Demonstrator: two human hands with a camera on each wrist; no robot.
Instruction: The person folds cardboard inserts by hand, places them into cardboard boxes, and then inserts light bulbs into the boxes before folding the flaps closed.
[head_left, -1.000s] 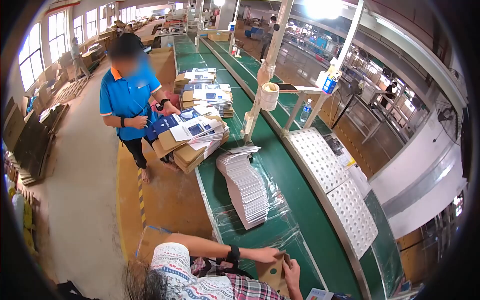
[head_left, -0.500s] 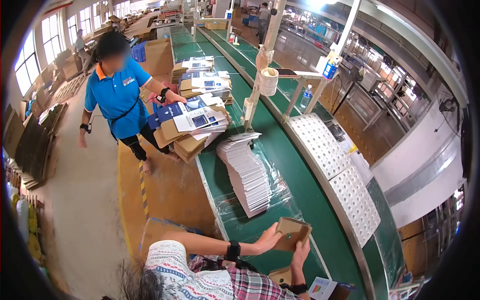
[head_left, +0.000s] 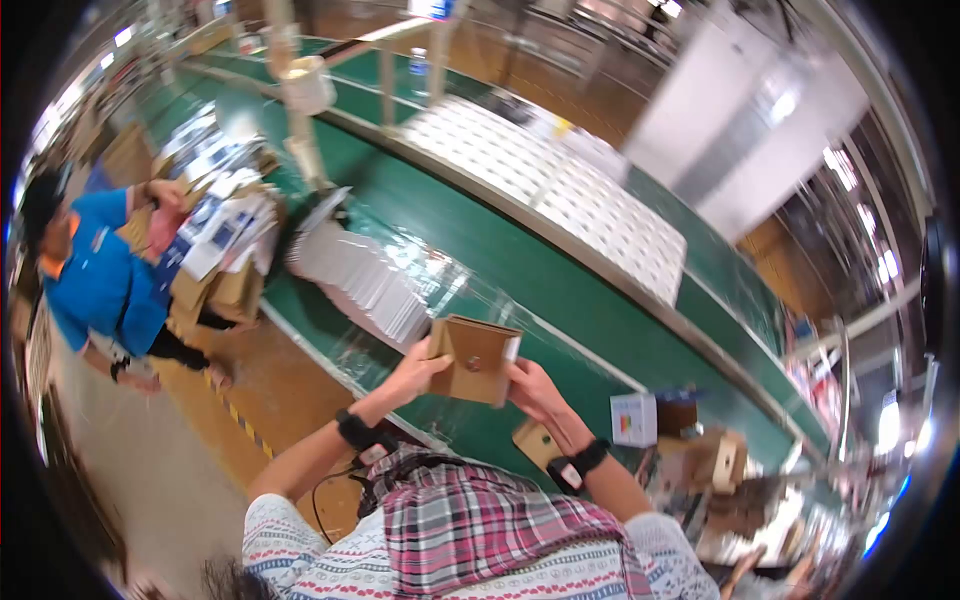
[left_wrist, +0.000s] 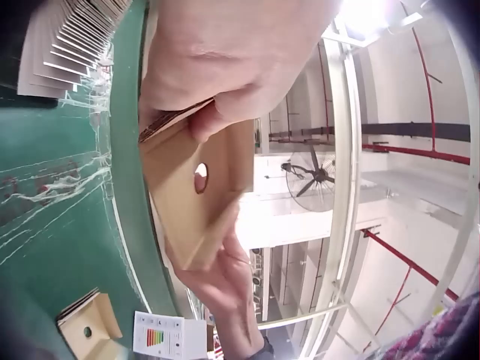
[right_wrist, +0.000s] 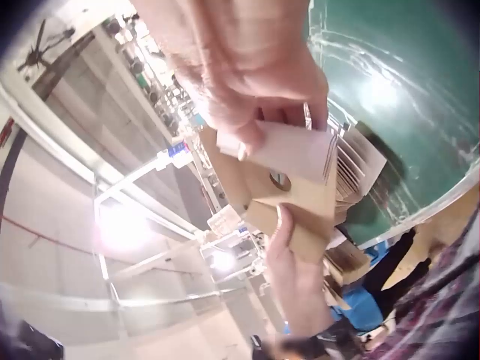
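Observation:
Both hands hold a brown cardboard insert (head_left: 478,368) with folded-up sides and a round hole, raised in front of the body above the green belt. My left hand (head_left: 413,376) grips its left side, the thumb on the inner face. My right hand (head_left: 537,388) pinches the opposite side, where a pale flap (right_wrist: 289,152) shows in the right wrist view. A second brown insert with a hole (head_left: 538,442) lies on the belt below my right forearm. Beyond my left hand lies a fanned row of white folded card pieces (head_left: 365,282).
A white printed box (head_left: 634,419) stands right of the hands, with open brown cartons (head_left: 715,460) beyond it. White perforated panels (head_left: 560,185) lie across the belt. At left a person in blue (head_left: 105,285) stands beside piles of printed cartons (head_left: 225,235).
The head view has swung right. My hands have lifted the insert off the belt and brought it in front of the body, its sides now folded up. The person in blue has turned.

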